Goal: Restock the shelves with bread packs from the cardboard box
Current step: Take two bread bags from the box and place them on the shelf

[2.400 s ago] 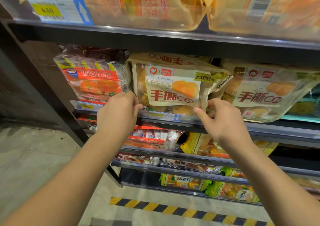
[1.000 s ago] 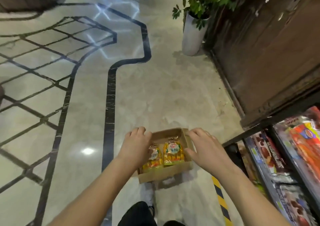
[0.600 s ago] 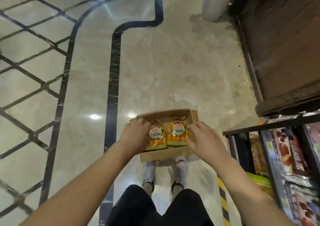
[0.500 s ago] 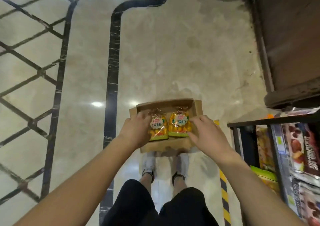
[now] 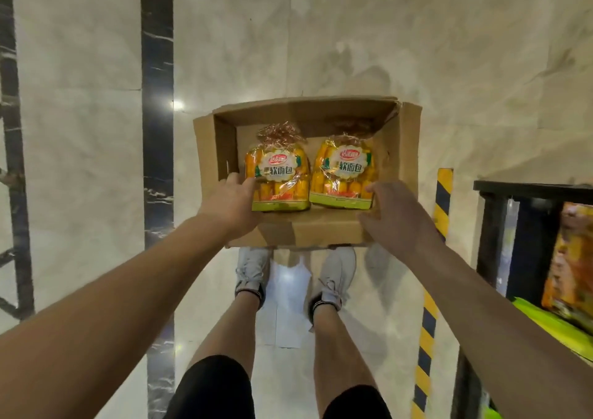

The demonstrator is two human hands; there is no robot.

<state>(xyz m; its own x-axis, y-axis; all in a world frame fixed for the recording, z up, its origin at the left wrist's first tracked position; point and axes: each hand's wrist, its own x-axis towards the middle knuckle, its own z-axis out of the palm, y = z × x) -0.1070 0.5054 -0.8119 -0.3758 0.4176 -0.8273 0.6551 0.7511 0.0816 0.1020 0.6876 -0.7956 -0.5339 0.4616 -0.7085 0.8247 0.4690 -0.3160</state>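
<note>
Two bread packs [image 5: 277,178] [image 5: 341,174] were found side by side, long axes pointing away. Each lay just beyond its nearer hand [image 5: 232,205] [image 5: 396,216]; each grip was spread, touching only the outer near corner.

Now closed in on the cardboard box [image 5: 324,232] from the shelf, left hand [image 5: 232,205] and right hand [image 5: 396,218] touching the two bread packs [image 5: 277,178].

Glossy pale marble floor [image 5: 321,33] with a dark inlaid stripe [image 5: 157,130]; yellow-black hazard tape [image 5: 428,322] beside it.
</note>
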